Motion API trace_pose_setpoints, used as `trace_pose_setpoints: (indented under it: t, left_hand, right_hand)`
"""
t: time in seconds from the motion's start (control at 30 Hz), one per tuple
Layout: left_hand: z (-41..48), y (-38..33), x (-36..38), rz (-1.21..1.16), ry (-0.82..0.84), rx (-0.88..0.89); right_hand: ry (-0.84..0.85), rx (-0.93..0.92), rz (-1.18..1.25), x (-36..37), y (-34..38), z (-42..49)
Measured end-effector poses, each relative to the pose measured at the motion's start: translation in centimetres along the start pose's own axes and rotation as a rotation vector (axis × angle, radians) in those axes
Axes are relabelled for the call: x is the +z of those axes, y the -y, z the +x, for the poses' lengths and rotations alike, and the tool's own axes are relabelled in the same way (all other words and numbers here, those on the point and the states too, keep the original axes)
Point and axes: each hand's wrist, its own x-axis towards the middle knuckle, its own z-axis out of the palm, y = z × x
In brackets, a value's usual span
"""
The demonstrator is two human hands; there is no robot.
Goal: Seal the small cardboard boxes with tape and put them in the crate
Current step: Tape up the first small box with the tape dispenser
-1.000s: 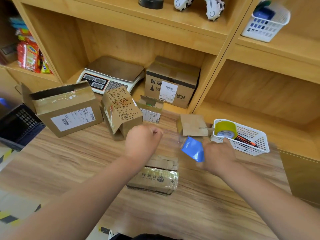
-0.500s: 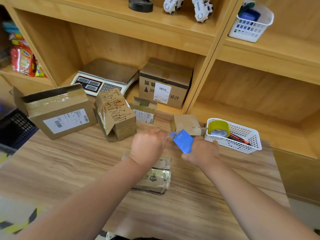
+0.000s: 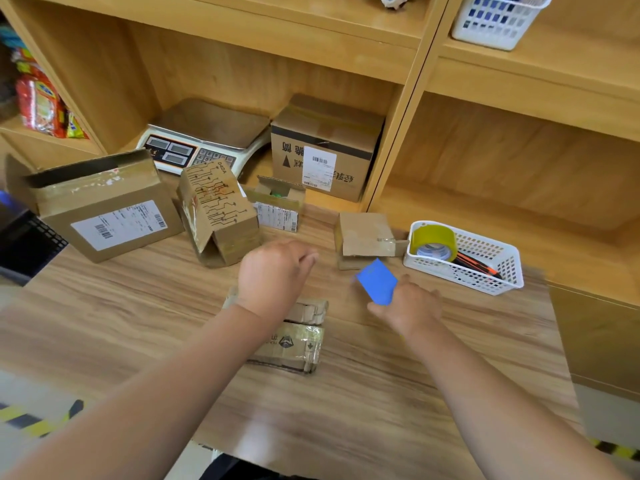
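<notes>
Small box (image 3: 291, 348) flat, long side crosswise — right hand (image 3: 408, 306) grips blue tool (image 3: 375, 280)

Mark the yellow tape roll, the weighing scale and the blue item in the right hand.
yellow tape roll (image 3: 434, 238): head view, its outer band.
weighing scale (image 3: 211, 121): head view, its platter.
blue item (image 3: 376, 280): head view, its flat face.

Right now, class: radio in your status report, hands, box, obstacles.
Left grip curled over small box. Right grip holds blue tool. Black crate far left.
</notes>
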Motion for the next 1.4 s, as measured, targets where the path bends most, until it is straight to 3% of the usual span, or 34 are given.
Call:
trace_pose_setpoints:
  t: [0.17, 0.43, 0.53, 0.63, 0.7, 0.77, 0.83, 1.07, 1.4]
  left_hand:
    - [0.5, -0.9, -0.7, -0.057, 0.055, -0.156]
    - [0.9, -2.2, -1.6, -0.064, 0.016, -0.117]
    - [1.2, -2.8, -2.1, -0.067, 0.015, -0.12]
    - [1.5, -3.4, -2.6, -0.051, 0.018, -0.114]
    - [1.8, -3.7, -3.2, -0.059, 0.034, -0.134]
    - [2.1, -4.0, -3.8, -0.06, 0.054, -0.184]
    - [2.2, -4.1, -4.3, -0.059, 0.051, -0.235]
    - [1.9, -3.2, -6.1, -0.099, 0.018, -0.364]
    - [-0.9, 2.4, -6.1, -0.26, 0.095, -0.708]
  right_hand:
    - [-0.11, -0.002, -0.245, 4.7, -2.8, -0.8]
    - [-0.046, -0.101, -0.192, 7.5, -4.2, -1.5]
    - [-0.167, -0.028, 0.077, 7.0, -4.0, -1.6]
    - [-0.261, -0.067, 0.594, 5.1, -2.5, -0.8]
    - [-0.137, -0.102, 0.993, 2.5, -0.9, -0.5]
    - [0.092, -0.158, 1.229, 0.1, 0.5, -0.4]
    - [0.218, -0.198, 1.299, -1.1, 1.3, -0.6]
    - [0.216, -0.123, 1.52, -2.4, 2.0, -2.0]
    - [0.197, 0.085, 1.513, -0.8, 5.1, -3.3]
